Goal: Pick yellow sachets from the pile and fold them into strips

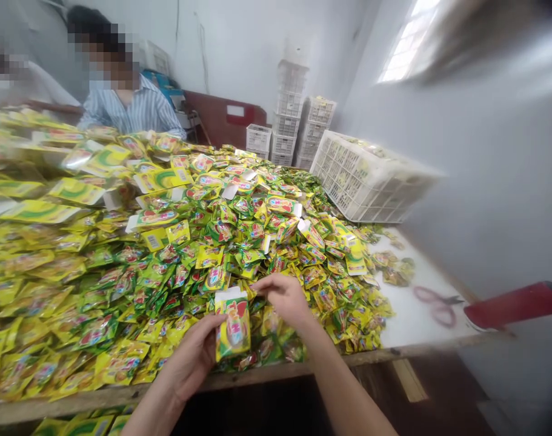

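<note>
L hand [196, 351] gripping a box [232, 332], lower ctr of frame, top not closed yet; R hand [285, 300] among packets [209, 257], can't tell if gripping any, tons left loose mid-frame tbh

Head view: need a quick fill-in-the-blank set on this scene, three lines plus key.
1. The small box is held in the person's ____ hand.
2. The scissors lie to the ____ of the packet pile.
3. The co-worker's shirt has blue and white ____.

Missing words: left; right; stripes
</note>
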Demonstrator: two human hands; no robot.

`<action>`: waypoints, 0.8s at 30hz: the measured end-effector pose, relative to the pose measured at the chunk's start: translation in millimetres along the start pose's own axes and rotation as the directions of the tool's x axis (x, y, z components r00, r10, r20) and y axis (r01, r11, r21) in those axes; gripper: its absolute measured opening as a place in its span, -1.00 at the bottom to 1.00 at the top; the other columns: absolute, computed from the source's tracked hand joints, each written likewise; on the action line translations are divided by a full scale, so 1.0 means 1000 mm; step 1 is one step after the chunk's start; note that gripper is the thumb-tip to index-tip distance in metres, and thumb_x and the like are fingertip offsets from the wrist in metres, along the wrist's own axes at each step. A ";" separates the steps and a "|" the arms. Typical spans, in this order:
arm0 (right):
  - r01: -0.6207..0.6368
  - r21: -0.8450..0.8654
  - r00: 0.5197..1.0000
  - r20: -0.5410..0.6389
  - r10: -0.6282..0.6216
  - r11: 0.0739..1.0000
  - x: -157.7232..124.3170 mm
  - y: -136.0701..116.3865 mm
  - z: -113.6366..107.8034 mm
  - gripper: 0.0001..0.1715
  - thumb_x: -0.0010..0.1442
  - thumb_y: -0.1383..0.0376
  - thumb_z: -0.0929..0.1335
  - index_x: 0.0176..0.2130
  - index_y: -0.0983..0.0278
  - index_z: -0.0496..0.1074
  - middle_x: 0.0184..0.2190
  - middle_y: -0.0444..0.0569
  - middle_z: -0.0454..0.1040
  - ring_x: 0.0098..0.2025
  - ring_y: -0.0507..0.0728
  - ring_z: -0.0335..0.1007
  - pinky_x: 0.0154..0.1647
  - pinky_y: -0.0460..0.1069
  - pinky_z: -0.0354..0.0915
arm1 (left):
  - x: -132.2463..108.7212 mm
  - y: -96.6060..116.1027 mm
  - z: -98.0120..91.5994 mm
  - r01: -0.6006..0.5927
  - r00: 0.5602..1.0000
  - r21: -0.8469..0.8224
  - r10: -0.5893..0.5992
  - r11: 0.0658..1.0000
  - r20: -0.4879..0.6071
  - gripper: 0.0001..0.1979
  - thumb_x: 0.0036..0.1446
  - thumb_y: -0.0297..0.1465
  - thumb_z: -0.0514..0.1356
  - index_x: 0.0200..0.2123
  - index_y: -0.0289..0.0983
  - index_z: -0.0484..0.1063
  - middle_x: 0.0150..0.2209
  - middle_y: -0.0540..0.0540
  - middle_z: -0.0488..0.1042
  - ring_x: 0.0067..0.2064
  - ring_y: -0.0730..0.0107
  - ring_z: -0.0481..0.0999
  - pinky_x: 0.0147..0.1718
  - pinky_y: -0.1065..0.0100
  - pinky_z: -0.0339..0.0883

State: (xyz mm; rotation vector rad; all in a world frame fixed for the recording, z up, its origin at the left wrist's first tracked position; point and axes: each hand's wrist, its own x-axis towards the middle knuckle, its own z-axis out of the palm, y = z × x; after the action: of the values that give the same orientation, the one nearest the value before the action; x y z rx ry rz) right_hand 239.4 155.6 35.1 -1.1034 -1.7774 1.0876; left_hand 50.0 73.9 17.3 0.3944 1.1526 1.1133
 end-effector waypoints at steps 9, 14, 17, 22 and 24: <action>-0.210 -0.147 0.955 -0.243 0.170 0.967 0.045 0.011 0.044 -0.37 -0.03 0.22 0.47 0.01 0.27 0.27 -0.26 0.03 0.53 -0.24 0.24 0.47 -0.25 0.09 0.35 | -0.032 0.004 -0.013 0.000 0.998 0.008 0.000 1.000 -0.062 -0.35 -0.07 -0.46 0.43 0.13 -0.26 0.37 -0.09 -0.20 0.64 -0.11 0.03 0.64 -0.20 0.24 0.56; -0.130 -0.095 0.988 -0.094 0.121 0.987 0.010 0.017 0.043 -0.70 0.06 0.27 0.42 -0.17 0.22 0.36 -0.34 -0.14 0.56 -0.32 0.11 0.49 -0.38 -0.07 0.33 | -0.034 0.006 -0.038 -0.066 0.997 -0.022 0.065 0.998 -0.031 -0.33 0.00 -0.43 0.39 0.20 -0.17 0.30 0.00 -0.16 0.59 -0.05 0.11 0.61 -0.16 0.30 0.54; -0.066 -0.121 0.998 0.013 0.068 0.990 0.003 0.015 0.027 -0.77 0.06 0.34 0.40 -0.20 0.24 0.42 -0.40 -0.19 0.56 -0.37 0.08 0.49 -0.40 -0.09 0.34 | -0.030 0.008 -0.032 -0.078 0.996 -0.049 0.080 0.996 0.045 -0.41 0.04 -0.43 0.36 0.16 -0.20 0.35 -0.01 -0.19 0.60 -0.03 0.07 0.60 -0.16 0.29 0.53; -0.071 -0.287 0.993 -0.111 0.040 0.955 0.016 0.016 -0.007 -0.73 0.13 0.46 0.29 -0.15 0.28 0.45 -0.28 -0.04 0.51 -0.25 0.14 0.44 -0.18 0.02 0.35 | -0.009 0.025 -0.006 -0.189 0.971 -0.068 0.197 0.980 0.138 -0.58 0.10 -0.46 0.32 0.06 -0.24 0.45 -0.04 -0.18 0.61 -0.03 0.10 0.59 -0.16 0.31 0.51; -0.089 -0.370 0.981 -0.195 0.016 0.925 0.024 0.021 -0.015 -0.71 0.09 0.44 0.36 -0.13 0.30 0.44 -0.15 0.08 0.46 -0.08 0.24 0.36 -0.01 0.12 0.26 | 0.003 0.032 -0.006 -0.294 0.949 -0.120 0.304 0.948 0.082 -0.59 0.11 -0.44 0.31 0.06 -0.22 0.45 -0.06 -0.14 0.62 -0.05 0.16 0.60 -0.15 0.34 0.51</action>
State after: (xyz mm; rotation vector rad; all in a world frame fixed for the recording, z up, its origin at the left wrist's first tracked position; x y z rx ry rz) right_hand 250.7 187.1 24.6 -1.4410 -1.8555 0.6534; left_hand 29.1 89.2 37.9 0.5485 0.9603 1.3983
